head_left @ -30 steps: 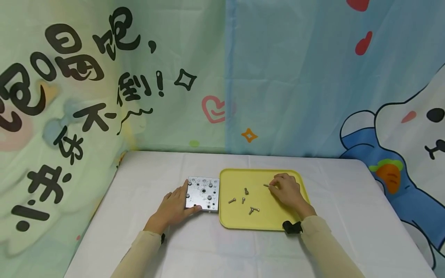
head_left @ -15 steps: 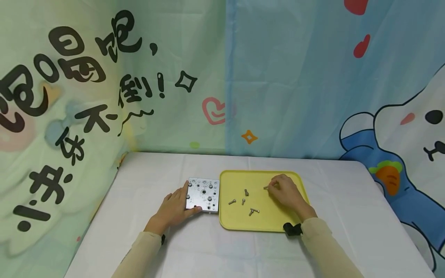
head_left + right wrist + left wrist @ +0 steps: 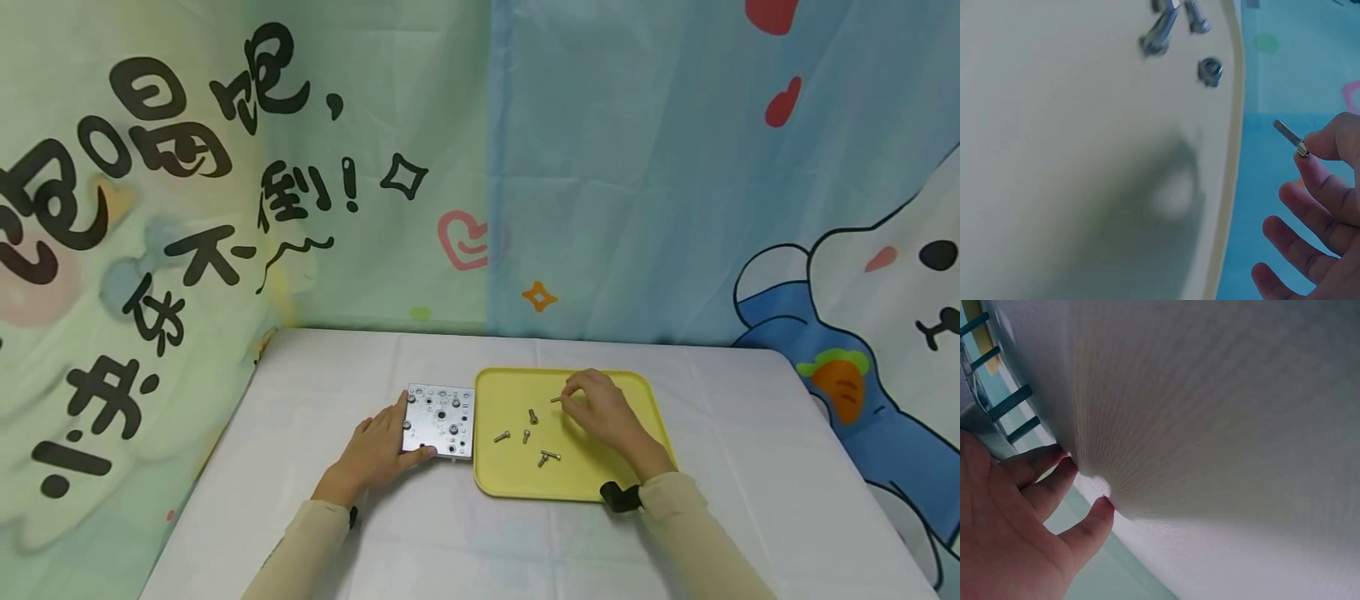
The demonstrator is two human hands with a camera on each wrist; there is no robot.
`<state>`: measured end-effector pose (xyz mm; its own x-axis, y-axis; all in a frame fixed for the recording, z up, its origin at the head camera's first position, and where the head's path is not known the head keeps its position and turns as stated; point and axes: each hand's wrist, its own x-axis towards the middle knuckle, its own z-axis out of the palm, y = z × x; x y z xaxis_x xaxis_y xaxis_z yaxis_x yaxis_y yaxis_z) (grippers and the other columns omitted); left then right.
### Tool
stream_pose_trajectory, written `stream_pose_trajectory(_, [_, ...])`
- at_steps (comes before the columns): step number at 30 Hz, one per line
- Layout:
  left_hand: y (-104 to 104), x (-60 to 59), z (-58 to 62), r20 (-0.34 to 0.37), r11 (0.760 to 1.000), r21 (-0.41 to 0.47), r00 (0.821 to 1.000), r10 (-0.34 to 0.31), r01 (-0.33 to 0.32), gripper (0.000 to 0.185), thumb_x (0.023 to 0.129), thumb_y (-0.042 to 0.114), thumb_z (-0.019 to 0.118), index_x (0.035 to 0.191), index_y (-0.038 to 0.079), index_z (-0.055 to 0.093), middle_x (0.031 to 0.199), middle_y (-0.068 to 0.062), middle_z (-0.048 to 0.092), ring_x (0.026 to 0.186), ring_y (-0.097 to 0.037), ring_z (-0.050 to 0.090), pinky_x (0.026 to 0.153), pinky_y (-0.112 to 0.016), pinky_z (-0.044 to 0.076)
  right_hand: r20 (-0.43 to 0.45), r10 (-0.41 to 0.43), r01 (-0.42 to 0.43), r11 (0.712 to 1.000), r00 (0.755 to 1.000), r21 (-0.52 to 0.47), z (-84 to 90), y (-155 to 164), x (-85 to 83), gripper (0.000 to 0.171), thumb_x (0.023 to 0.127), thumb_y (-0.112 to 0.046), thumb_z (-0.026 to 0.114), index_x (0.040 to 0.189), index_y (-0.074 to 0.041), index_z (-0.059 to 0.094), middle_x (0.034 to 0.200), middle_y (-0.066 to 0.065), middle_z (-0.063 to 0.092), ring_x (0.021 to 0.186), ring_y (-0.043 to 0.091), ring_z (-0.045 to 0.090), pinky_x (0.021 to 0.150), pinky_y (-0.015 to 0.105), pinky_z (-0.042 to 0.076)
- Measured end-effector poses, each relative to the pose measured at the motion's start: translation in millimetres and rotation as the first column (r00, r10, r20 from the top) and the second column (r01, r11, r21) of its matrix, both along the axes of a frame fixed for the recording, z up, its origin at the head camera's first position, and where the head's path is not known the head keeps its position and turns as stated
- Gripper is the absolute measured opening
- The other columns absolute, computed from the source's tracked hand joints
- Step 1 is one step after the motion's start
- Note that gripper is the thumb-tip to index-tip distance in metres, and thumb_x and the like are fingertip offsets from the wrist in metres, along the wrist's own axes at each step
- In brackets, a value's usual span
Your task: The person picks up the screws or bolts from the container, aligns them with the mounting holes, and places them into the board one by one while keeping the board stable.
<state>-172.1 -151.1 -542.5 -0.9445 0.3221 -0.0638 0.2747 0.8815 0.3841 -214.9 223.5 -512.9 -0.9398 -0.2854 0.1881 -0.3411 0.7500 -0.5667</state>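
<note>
A square metal plate (image 3: 439, 420) with holes and several screws in it lies on the white table, left of a yellow tray (image 3: 637, 392). My left hand (image 3: 378, 450) rests on the plate's left edge, with the thumb along its near edge. My right hand (image 3: 600, 410) is raised over the tray and pinches a small screw (image 3: 556, 400) by its head; in the right wrist view the screw (image 3: 1291, 137) points up and left from my fingertips (image 3: 1319, 147). Several loose screws (image 3: 527, 435) lie on the tray. In the left wrist view my fingers (image 3: 1054, 487) press into the white cloth.
A white cloth covers the table (image 3: 337, 533). Printed curtains (image 3: 300, 167) hang close behind and along the left side. A black wrist strap (image 3: 618, 497) sits at my right cuff, over the tray's near edge. Threaded screw ends (image 3: 1010, 403) stick out under the plate.
My right hand has lifted the screw and carried it left over the tray, toward the plate. My left hand and the plate have stayed where they were.
</note>
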Motion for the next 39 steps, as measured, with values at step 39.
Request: stream_pose_trajectory(39, [-2.4,-1.3,1.8,-0.013,1.000,-0.014,1.000,-0.011,0.011,0.108,0.091,0.066,0.060,0.159,-0.002,0.010,0.151,-0.021,0.042,0.140,-0.033,0.039,0.110,-0.056,0.033,-0.139,0.279,-0.258,0.954,0.950,0.153,24.0,-111.5,0.8,0.004,0.093,-0.014,0.066,0.093,-0.010,0.067,0.109,0.006,0.064,0.107,0.030,0.059,0.089,0.052,0.048])
